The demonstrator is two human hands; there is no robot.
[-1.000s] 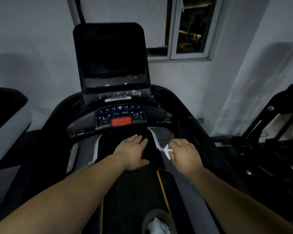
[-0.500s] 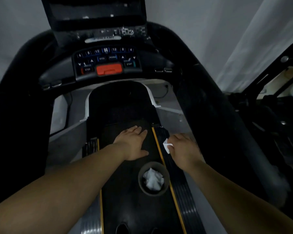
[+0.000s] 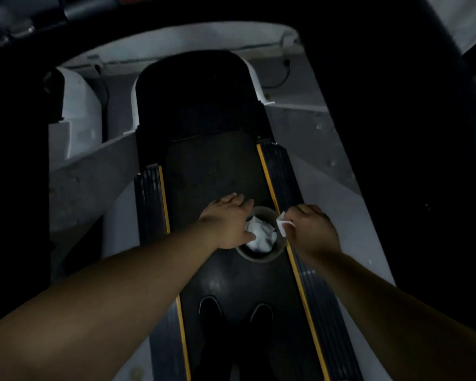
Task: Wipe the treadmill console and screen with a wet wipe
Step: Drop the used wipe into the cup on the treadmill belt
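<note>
Looking straight down now, and both bare arms reach forward over the treadmill belt (image 3: 217,166). The left hand (image 3: 226,224) is spread flat, palm down, fingers loosely apart and holding nothing. Its thumb side sits at the rim of a small round bin (image 3: 261,258) standing on the belt, overlapping that rim.

Inside the bin, just right of the left hand, lies a heap of crumpled white wipes (image 3: 260,235), filling most of the opening. The left thumb is touching or nearly touching that heap; the dim light makes it hard to say which.

Just across the bin is the right hand (image 3: 312,229), curled in a loose fist, knuckles up. It pinches a small white wet wipe (image 3: 282,222) at its fingertips, and the wipe hangs over the bin's right rim, between the two hands. The wipe shows only as a thin folded scrap.

The right hand hovers over the yellow stripe (image 3: 270,182) that edges the belt. Nearer the body than both hands, two dark shoe toes (image 3: 212,306) stand on the belt. Far ahead of the hands, at the top edge, a sliver of the dark console (image 3: 74,9) barely shows, well apart from the wipe.
</note>
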